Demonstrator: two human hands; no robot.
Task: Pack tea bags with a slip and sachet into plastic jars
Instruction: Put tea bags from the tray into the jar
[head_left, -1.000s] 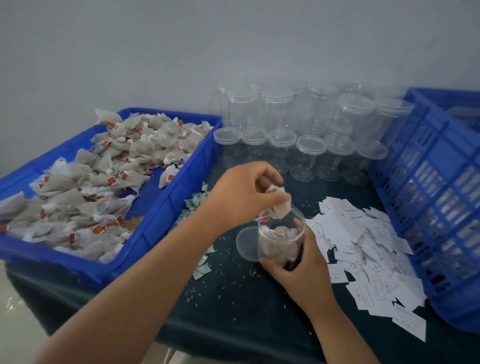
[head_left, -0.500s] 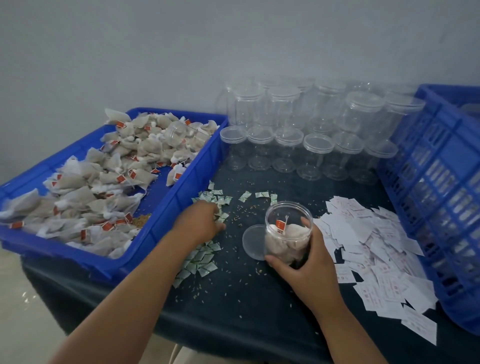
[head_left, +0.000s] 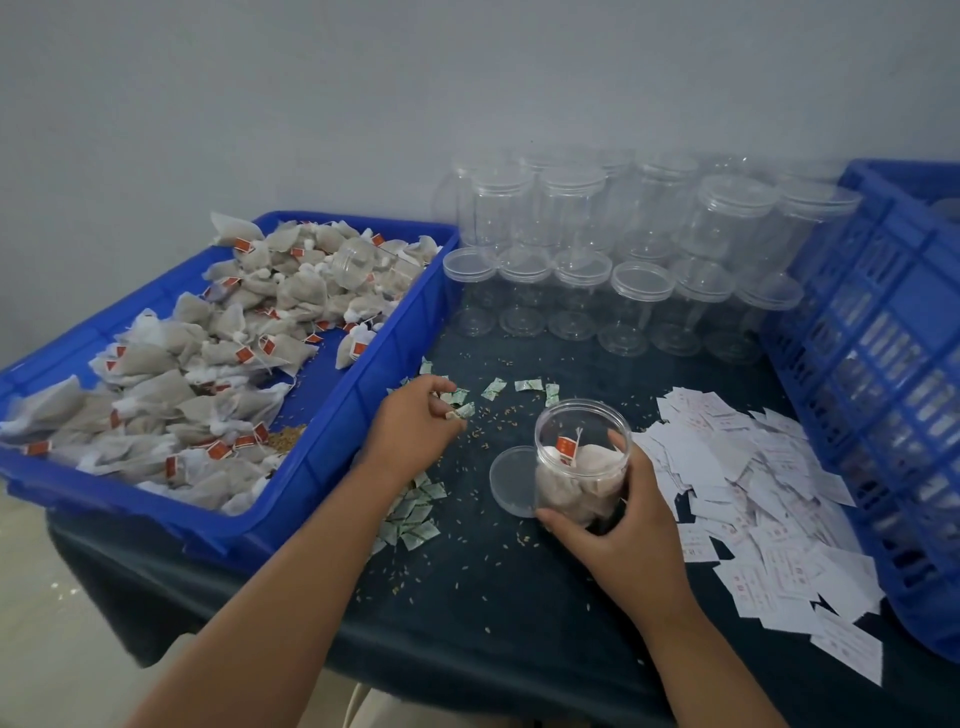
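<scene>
Head cam: my right hand (head_left: 626, 540) gripped the clear round plastic jar (head_left: 576, 447); my left hand (head_left: 413, 428) curled over small green-white sachets (head_left: 466, 409), couldn't tell if it held one.

Surface: dark cloth-covered table (head_left: 493, 623)
Left: blue plastic tray (head_left: 353, 415)
Back: clear lidded jars (head_left: 641, 306)
Middle: small green sachets (head_left: 415, 519)
Right: white paper slips (head_left: 753, 493)

Right hand (head_left: 631, 540) grips jar (head_left: 582, 457); left hand (head_left: 410, 431) perhaps pinching sachet (head_left: 464, 410).
</scene>
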